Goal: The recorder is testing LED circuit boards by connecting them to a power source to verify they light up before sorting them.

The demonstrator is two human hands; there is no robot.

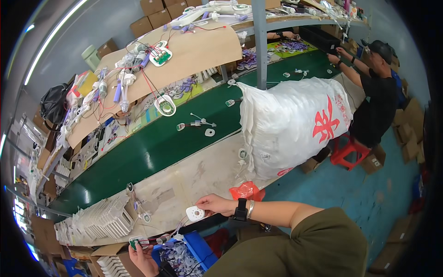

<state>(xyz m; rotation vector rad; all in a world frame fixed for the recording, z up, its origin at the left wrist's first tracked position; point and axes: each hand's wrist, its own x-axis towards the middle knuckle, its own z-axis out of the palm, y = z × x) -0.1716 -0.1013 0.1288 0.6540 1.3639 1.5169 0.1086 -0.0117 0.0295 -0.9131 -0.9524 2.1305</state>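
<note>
My right hand (pixel 213 204) pinches a small white rounded plastic cover (pixel 195 213) with holes in its middle, held above the bench edge. In my left hand (pixel 144 259) is a small green circuit board (pixel 135 243), gripped at its edge between the fingers. Thin wires run from the board to a small motor (pixel 162 239) and white plastic fittings beside it. Below these parts stands a blue bin (pixel 201 247) full of small white and purple pieces. Another wired assembly (pixel 138 203) lies on the bench ahead of my left hand.
Stacked white plastic trays (pixel 104 219) line the bench's left end. A big white woven sack (pixel 295 124) rests at right, beside a red plastic bag (pixel 248 190). Beyond runs a green conveyor belt (pixel 147 154) carrying wired assemblies. A person in black (pixel 378 92) works at far right.
</note>
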